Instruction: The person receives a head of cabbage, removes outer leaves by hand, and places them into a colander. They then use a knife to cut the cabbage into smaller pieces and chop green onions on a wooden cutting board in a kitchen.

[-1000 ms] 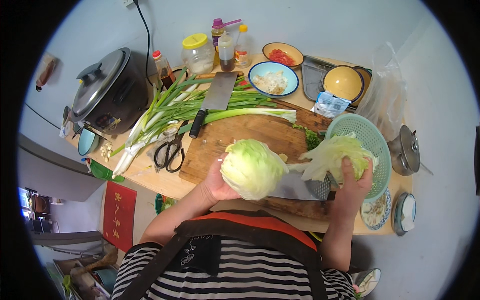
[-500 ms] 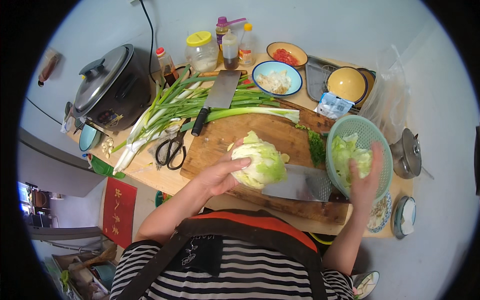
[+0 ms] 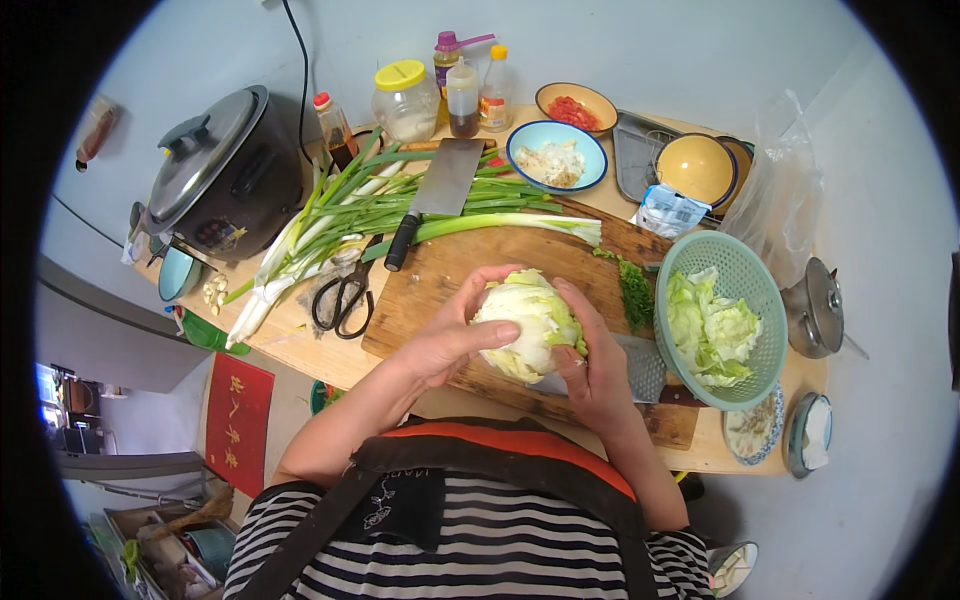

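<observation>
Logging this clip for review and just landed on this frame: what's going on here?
A person stands at a wooden cutting board and holds a head of cabbage in both hands, left hand on one side and right hand on the other. Loose cabbage leaves lie in the green colander to the right. A cleaver rests on green onions behind the board, beside black scissors.
</observation>
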`<state>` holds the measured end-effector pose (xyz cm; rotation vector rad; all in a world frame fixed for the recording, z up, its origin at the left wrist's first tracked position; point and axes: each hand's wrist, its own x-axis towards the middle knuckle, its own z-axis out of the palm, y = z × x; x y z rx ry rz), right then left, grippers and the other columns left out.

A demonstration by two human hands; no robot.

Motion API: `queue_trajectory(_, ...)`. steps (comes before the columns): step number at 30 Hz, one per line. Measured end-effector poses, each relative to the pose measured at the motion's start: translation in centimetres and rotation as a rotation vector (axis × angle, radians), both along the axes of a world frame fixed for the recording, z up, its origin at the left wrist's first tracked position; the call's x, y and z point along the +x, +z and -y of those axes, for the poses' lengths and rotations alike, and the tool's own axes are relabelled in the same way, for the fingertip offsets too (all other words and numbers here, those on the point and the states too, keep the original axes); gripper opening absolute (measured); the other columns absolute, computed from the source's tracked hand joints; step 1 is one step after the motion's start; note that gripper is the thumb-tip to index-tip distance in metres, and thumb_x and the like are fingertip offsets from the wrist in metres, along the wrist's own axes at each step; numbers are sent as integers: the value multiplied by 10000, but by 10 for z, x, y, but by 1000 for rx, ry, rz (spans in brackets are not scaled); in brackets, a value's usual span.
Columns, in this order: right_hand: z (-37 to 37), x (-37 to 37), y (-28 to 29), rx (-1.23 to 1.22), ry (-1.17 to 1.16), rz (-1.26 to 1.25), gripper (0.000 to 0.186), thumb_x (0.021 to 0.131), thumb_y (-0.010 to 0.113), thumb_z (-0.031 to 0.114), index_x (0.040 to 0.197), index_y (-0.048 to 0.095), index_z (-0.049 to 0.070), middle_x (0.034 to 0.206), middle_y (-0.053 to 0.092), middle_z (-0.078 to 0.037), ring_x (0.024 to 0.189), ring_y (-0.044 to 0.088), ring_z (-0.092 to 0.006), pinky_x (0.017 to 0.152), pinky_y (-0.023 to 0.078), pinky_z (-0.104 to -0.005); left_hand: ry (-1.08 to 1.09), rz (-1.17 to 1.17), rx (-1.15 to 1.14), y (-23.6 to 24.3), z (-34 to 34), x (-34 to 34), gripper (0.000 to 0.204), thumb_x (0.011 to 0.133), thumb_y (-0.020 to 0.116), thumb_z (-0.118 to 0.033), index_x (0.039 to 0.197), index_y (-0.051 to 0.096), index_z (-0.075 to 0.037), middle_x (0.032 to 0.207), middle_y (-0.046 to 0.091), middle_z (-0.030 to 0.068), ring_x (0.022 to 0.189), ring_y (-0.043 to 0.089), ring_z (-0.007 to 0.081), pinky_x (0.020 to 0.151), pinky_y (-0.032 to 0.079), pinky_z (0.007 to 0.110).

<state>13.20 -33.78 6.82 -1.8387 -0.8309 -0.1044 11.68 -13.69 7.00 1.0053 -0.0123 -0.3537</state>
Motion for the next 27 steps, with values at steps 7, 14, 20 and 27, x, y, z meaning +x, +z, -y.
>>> queue_trajectory(7,-2,-6,-5,30,-149,129,341,929,433,94,1252,437,-18,1249,536,-222,1136,553,-333,953,424,-350,-74,-5,-35,-3,2,1,758,742,758,-168,1364,329,-108,1273,443,86,1177,459,198,995,407,331)
queue_trajectory(14,1,-7,-8,270,-345,-217,274,919,479,53,1186,461,-3,1112,594,-132,958,580,-182,861,459,-306,-37,19,-124,-5,4,0,869,677,775,-259,1381,293,-89,1287,451,117,1207,463,254,1006,410,394)
queue_trajectory(20,-4,-5,7,224,-245,-249,282,849,599,40,1117,512,24,988,620,-93,855,569,-123,769,469,-267,1,29,-295,-28,-1,0,790,744,696,-194,1399,266,-88,1343,411,136,1244,438,274,1026,395,422)
queue_trajectory(27,-2,-12,15,246,-363,-399,190,830,618,22,1014,568,17,931,631,-57,836,559,-82,750,463,-243,-71,-93,-472,-45,-7,-1,815,719,689,-367,1387,325,-72,1372,417,169,1263,421,312,1036,383,457)
